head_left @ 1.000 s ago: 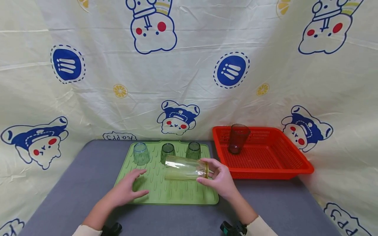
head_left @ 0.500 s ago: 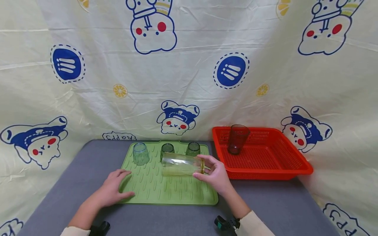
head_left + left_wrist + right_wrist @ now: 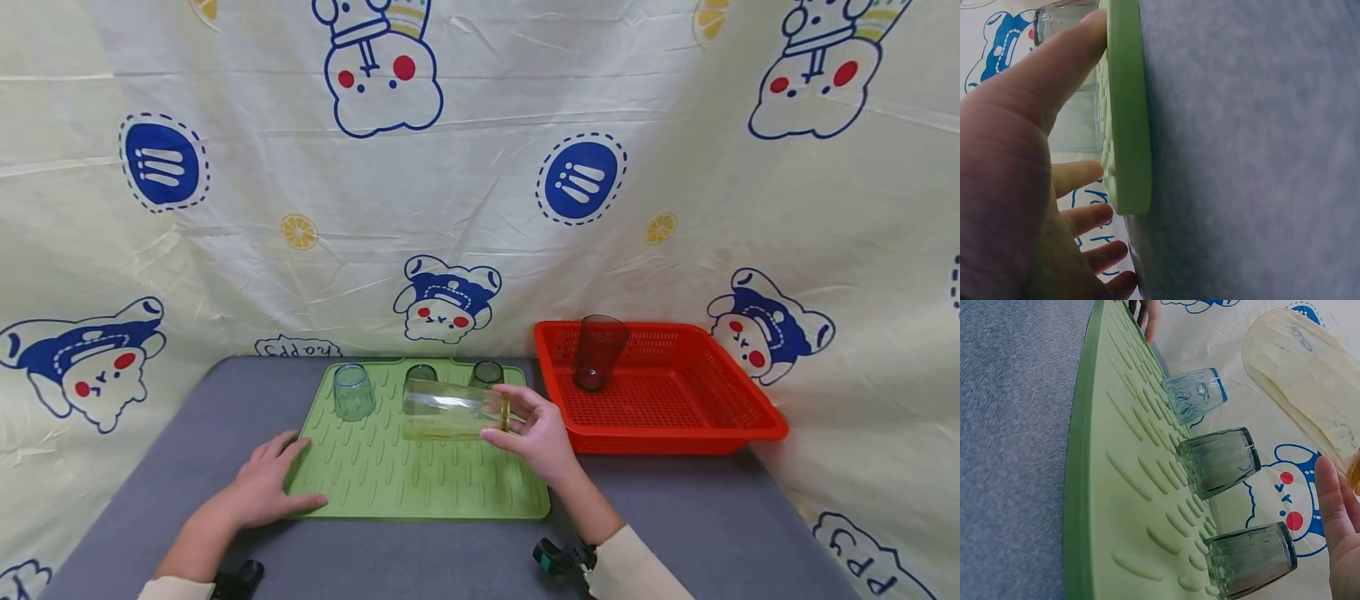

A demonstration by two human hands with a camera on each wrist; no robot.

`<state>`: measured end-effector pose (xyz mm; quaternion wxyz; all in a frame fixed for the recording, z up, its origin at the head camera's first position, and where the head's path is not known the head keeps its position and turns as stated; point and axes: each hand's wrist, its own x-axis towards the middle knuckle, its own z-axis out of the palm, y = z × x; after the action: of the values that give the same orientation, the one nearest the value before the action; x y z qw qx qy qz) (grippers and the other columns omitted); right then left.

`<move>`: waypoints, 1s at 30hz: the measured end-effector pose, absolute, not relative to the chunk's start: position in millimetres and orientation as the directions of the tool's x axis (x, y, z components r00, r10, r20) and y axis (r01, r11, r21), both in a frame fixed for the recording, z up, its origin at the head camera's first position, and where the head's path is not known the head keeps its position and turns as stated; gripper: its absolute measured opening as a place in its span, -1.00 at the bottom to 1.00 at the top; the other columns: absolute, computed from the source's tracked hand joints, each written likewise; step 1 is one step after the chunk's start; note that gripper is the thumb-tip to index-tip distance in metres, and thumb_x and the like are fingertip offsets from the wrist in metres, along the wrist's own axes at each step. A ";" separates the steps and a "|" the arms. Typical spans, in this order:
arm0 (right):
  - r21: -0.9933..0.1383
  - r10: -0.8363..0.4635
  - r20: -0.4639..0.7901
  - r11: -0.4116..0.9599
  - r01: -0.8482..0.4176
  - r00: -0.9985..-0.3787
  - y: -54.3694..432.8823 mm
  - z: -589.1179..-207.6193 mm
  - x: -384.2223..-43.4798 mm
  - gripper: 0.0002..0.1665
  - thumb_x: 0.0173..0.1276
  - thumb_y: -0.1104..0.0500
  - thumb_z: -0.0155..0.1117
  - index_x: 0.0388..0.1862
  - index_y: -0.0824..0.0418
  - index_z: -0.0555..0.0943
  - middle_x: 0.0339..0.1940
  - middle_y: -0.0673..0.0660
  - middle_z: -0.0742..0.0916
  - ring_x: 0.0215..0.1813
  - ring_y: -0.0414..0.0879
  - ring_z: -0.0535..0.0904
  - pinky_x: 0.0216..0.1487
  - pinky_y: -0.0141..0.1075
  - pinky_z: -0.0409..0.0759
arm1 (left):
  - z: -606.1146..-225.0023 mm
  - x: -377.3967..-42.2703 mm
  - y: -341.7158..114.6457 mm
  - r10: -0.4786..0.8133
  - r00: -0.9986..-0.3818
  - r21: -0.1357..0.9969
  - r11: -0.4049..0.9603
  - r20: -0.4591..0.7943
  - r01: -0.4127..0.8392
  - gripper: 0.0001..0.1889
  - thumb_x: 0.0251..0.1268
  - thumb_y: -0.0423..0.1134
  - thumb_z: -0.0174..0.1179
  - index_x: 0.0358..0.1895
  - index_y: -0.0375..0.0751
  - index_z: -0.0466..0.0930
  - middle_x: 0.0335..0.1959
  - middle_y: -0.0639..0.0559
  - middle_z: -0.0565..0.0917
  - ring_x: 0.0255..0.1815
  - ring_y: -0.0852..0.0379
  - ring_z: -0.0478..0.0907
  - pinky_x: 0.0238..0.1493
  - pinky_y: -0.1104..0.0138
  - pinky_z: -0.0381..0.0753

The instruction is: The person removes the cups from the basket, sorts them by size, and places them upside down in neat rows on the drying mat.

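Observation:
My right hand (image 3: 536, 433) grips a tall yellow-tinted drinking glass (image 3: 450, 412) by its thick amber end, thumb in front and fingers behind. The glass lies sideways in the air over the green drying mat (image 3: 375, 492), its other end pointing left. At the mat's left front corner is my left hand (image 3: 255, 487), fingers spread and holding nothing. In the left wrist view its thumb (image 3: 1066, 59) rests along the mat's edge. A bluish glass (image 3: 354, 392) and two grey-green glasses (image 3: 1219, 459) stand along the mat's back; the raised glass partly covers the middle one in the head view.
A red plastic basket (image 3: 675, 433) sits right of the mat, with a tall dark glass (image 3: 600, 354) leaning inside at its left. The grey tabletop (image 3: 450, 558) runs back to a printed cloth (image 3: 480, 183) hanging behind.
My left hand has drawn left, from over the mat to its left front corner. The yellow glass, still in my right hand, has shifted slightly left and away from me.

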<state>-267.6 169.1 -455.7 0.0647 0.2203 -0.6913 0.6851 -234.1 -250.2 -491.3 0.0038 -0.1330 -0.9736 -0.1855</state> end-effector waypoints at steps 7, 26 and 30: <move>-0.933 -0.210 0.356 -0.025 -0.359 -0.911 163.0 -452.0 -271.6 -0.23 0.09 0.38 0.61 0.32 0.33 0.54 0.16 0.32 0.70 0.09 -0.15 0.71 0.01 -0.28 0.76 | -484.6 -231.0 -253.7 0.241 -0.970 0.336 0.914 0.008 0.230 0.14 -0.05 0.40 0.44 0.50 -0.33 0.31 0.47 -0.48 0.31 0.42 -0.60 0.22 0.23 -0.49 0.30; -0.930 -0.173 0.266 0.211 -0.300 -0.948 127.2 -440.2 -288.5 -0.31 0.07 0.16 0.68 0.22 0.11 0.65 0.12 0.12 0.75 0.16 0.04 0.72 0.23 -0.03 0.69 | -483.3 -229.8 -257.8 0.208 -0.976 0.296 0.938 -0.058 0.183 0.15 -0.04 0.48 0.38 0.52 -0.25 0.31 0.52 -0.41 0.29 0.46 -0.60 0.18 0.28 -0.50 0.23; -0.932 -0.188 0.273 0.193 -0.308 -0.944 115.1 -438.8 -292.0 -0.32 0.07 0.16 0.68 0.21 0.13 0.64 0.08 0.14 0.74 0.07 0.00 0.72 0.13 -0.10 0.73 | -482.6 -230.4 -257.4 0.206 -0.976 0.293 0.939 -0.067 0.179 0.15 -0.04 0.48 0.38 0.52 -0.25 0.31 0.52 -0.42 0.28 0.46 -0.60 0.17 0.27 -0.50 0.23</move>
<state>-292.0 115.1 -438.8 0.0489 0.1607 -0.7707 0.6147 -230.4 -257.4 -482.6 -0.0484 -0.0979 -0.9835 -0.1443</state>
